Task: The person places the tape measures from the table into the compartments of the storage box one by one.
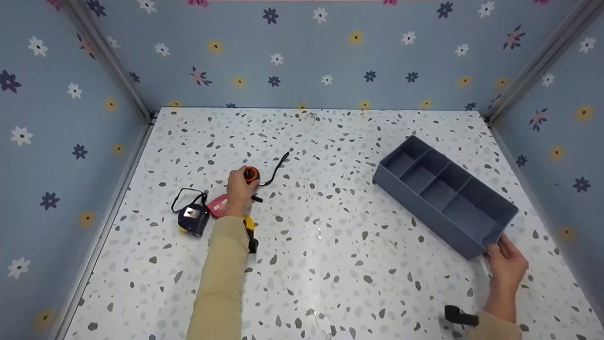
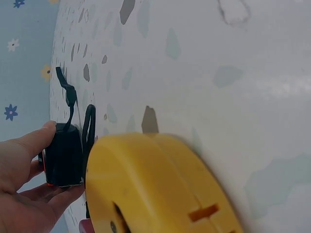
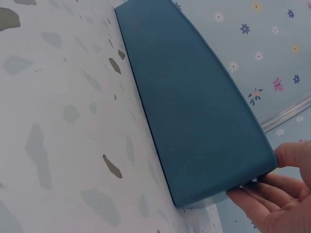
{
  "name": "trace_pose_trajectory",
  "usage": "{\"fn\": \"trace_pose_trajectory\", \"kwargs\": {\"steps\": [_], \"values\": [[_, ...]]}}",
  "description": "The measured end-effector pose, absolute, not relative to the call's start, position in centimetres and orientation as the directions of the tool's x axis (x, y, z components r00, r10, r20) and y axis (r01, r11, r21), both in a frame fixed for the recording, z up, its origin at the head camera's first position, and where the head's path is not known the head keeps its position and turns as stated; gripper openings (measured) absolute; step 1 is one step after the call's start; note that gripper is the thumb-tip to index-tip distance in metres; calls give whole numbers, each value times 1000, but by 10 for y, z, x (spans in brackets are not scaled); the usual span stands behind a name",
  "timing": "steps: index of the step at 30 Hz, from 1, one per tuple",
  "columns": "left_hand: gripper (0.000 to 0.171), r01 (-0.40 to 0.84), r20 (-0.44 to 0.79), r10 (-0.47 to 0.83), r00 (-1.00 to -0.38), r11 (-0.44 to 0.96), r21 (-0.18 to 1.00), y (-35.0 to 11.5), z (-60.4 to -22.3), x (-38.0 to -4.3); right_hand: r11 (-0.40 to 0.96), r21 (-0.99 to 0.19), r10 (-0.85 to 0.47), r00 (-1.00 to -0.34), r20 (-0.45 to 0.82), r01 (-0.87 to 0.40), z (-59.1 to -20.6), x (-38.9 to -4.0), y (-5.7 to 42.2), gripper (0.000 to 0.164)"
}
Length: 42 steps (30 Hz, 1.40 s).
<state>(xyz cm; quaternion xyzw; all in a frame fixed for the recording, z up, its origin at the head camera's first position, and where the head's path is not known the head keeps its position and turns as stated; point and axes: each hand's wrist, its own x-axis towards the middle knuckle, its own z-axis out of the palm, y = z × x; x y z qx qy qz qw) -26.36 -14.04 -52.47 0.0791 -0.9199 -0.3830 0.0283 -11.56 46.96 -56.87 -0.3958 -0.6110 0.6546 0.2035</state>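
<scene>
Grey-blue plastic forms the divided box (image 1: 420, 208) at the right of the head view, angled on the speckled worktop (image 1: 321, 283), its near corner held by the right hand (image 1: 507, 264); left of centre, the left hand (image 1: 240, 186) holds a black tape measure with an orange ring (image 1: 251, 175), its strap (image 1: 279, 169) trailing to the upper right. Around that forearm lie a dark tape measure (image 1: 192, 220), a pinkish-red one (image 1: 218, 206) partly covered by the hand, and a yellow-and-black one (image 1: 249, 226) half behind the sleeve. I judge the step in hand to be gripping the orange-ringed one while steadying the box; moving it would call for a secure pinch and a loose strap kept off its neighbours. At the lower left of the left wrist view, that grip is narrowed on its compact black case, edged orange, thumb opposite fingers; whether it touches the worktop I cannot tell. A yellow case looms lower centre. At the lower right of the right wrist view, thumb and fingers pinch the box's smooth, straight-walled end.
</scene>
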Motion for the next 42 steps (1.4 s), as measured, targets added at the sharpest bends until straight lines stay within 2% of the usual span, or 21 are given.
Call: {"fn": "trace_pose_trajectory", "kwargs": {"steps": [10, 24, 30, 42], "values": [[56, -128, -14, -170, -985, 680, 722, -141, -525, -263, -178, -962, 705, -656, -271, 207, -569, -127, 456, 49], [56, -132, -8, -182, -983, 677, 724, -139, -524, -262, 25, -929, 680, -687, -255, 370, -574, -144, 443, 48], [55, -141, -17, -189, -982, 666, 732, -139, -524, -262, -2, -943, 631, -732, -258, 332, -572, -148, 433, 49], [55, -136, -13, -187, -982, 666, 734, -139, -526, -263, 40, -974, 531, -830, -169, 224, -576, -158, 414, 48]]}}
